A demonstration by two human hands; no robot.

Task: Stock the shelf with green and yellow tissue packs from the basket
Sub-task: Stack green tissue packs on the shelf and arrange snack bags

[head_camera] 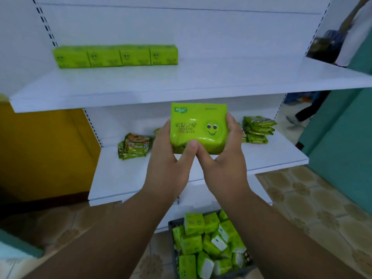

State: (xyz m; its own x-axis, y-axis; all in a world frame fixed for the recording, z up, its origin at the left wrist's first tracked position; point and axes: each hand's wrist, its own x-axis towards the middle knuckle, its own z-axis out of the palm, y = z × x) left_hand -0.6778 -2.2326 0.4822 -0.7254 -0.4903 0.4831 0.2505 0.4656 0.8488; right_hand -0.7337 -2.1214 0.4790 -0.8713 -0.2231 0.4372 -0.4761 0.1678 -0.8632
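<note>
White metal shelving (181, 85) fills the view, standing on a patterned tile floor, with a yellow wall panel to its left and teal panels to its right.

Upper shelf: a row of four glossy green tissue packs (115, 56) stands side by side at the back left. The shelf to the right of that row holds nothing.

Lower shelf: crumpled green snack packets (133, 146) lie left of the hands, and a stack of similar packets (257, 129) lies to their right.

Held item: one bright green plastic-wrapped tissue pack with a smiley face (198, 127) is held in front of the lower shelf, below the upper shelf's front edge. The left hand (169, 156) grips its left side and the right hand (223, 156) its right side; fingers wrap behind, thumbs meet on the lower front face.

Basket: a dark plastic basket (172, 234) on the floor below the shelving holds many loose green packs.

Risks, as judged: the film is slick, so a loose grip during the lift could drop the pack. Raised too close, it could catch the shelf lip. Set down carelessly beside the row, it could nudge the row out of line.
</note>
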